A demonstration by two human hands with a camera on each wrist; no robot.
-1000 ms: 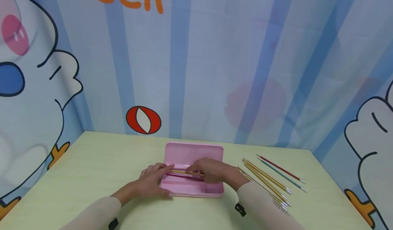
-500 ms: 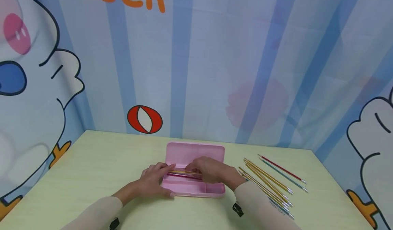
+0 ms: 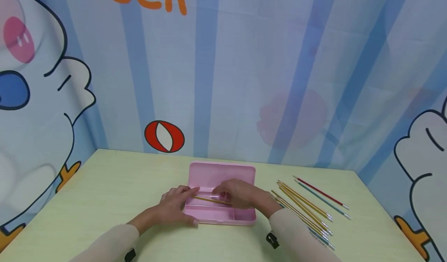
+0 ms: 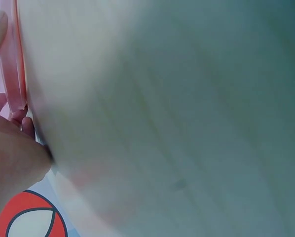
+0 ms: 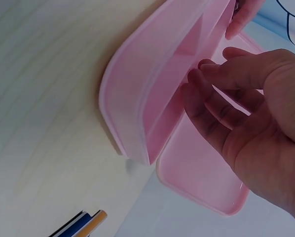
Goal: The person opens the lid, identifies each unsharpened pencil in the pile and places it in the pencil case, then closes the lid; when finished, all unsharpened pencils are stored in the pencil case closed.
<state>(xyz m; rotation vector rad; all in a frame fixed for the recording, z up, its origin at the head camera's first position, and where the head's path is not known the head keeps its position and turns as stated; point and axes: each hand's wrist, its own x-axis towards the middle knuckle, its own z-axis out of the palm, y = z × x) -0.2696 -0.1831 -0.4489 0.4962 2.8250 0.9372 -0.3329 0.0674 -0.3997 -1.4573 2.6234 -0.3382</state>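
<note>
A pink pencil case [image 3: 221, 172] lies with its lid folded back on the table. My left hand [image 3: 172, 207] holds its left end, thumb at the near edge and fingers towards the hinge; the left wrist view catches the case's edge [image 4: 13, 64] beside those fingers. Inside the long compartment a gold pencil [image 3: 211, 200] lies slightly slanted. Over the case's right part is my right hand [image 3: 237, 194]. Its fingers are loosely bent near the thumb in the right wrist view, with nothing seen between them. The right end of the gold pencil is hidden behind that hand.
Right of the case lie several gold pencils [image 3: 304, 200], a red pencil [image 3: 321, 192] and a teal pencil [image 3: 323, 200], partly behind the right sleeve [image 3: 297, 235]. A printed curtain [image 3: 230, 79] hangs along the table's far edge.
The gold pencil has left the right hand's fingers and dropped lower in the compartment, where a red pencil showed before. The left hand stays in place.
</note>
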